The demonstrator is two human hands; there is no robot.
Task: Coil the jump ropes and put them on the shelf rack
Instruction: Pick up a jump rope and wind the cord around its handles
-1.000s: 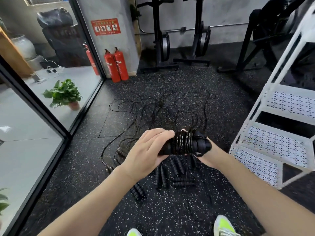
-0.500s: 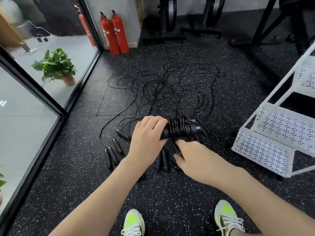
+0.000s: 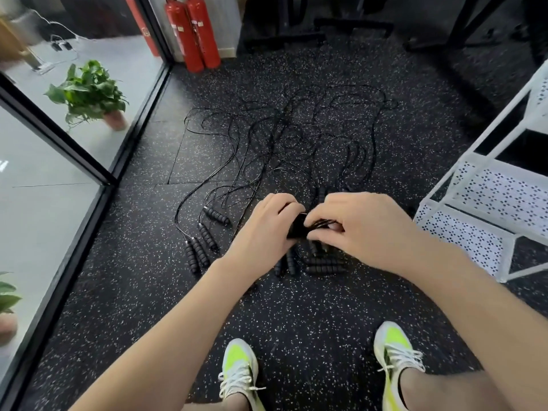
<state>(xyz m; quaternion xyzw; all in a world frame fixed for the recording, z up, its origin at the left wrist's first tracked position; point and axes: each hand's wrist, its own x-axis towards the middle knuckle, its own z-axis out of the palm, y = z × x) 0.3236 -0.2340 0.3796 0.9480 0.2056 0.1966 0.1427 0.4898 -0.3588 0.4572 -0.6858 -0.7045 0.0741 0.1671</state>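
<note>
A coiled black jump rope (image 3: pixel 299 228), its cord wound around the handles, sits between both hands above the floor. My left hand (image 3: pixel 267 232) grips its left end. My right hand (image 3: pixel 360 226) covers the right end, fingers pinching the wound cord. Most of the bundle is hidden by my fingers. Several loose black jump ropes (image 3: pixel 296 143) lie tangled on the speckled floor beyond, their ribbed handles (image 3: pixel 204 241) lying in a row below my hands. The white perforated shelf rack (image 3: pixel 489 203) stands at the right.
A glass wall with a black frame (image 3: pixel 89 161) runs along the left, a potted plant (image 3: pixel 92 93) behind it. Two red fire extinguishers (image 3: pixel 192 34) stand at the back. Black gym stands sit along the far wall. My two yellow shoes (image 3: pixel 240 366) are at the bottom.
The view has tilted down. My right hand moved from under the bundle's right end to on top of it, now closed over the wound cord. The left hand kept its hold.
</note>
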